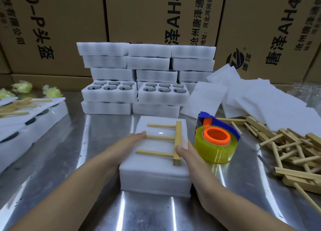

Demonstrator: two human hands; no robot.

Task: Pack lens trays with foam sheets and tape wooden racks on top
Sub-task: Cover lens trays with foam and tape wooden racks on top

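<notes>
Rack [177, 142] sits taped on our foam block [156, 168]; left hand [125, 144] & right hand [186, 154] press its sides, fingers flat. Stack [145, 78] behind left to pack.

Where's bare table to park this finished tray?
Bare metal lies left of the held tray, between it and the row of packed trays on the left edge, and in front of the stacked lens trays. The right side is crowded: tape dispenser, loose wooden racks, foam sheets.
</notes>
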